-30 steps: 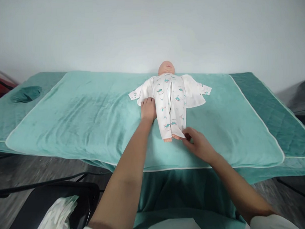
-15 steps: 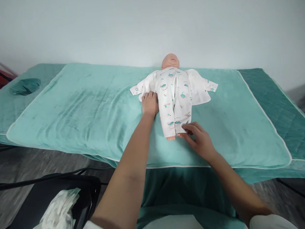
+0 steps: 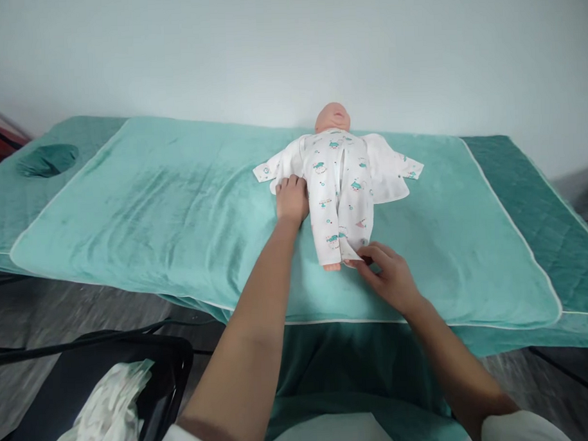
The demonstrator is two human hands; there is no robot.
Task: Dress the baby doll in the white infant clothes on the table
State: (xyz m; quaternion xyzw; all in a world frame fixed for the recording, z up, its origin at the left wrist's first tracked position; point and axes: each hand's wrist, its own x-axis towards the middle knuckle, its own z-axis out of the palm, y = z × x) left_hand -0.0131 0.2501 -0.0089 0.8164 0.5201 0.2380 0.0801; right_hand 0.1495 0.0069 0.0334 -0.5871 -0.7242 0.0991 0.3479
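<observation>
A baby doll (image 3: 331,117) lies on its back on the bed, dressed in a white printed outfit with its sleeves spread to both sides. White printed trousers (image 3: 322,200) cover its body and legs. The hem by its right-side foot is turned up, and my right hand (image 3: 388,274) pinches that hem between thumb and fingers. Toes show just below the other leg's cuff. My left hand (image 3: 292,200) lies against the doll's left side in view, fingers loosely extended at the jacket's lower edge (image 3: 279,173); its thumb is hidden.
A light green sheet (image 3: 144,206) with pale piping covers the massage bed, whose face hole (image 3: 48,160) is at the far left. White wall stands behind. On a black chair (image 3: 49,396) at lower left lies a heap of white printed cloth (image 3: 105,413).
My right hand has pulled the trouser hem up and outward, so its corner now folds away from the foot. My left hand stays beside the doll. The view has shifted slightly.
</observation>
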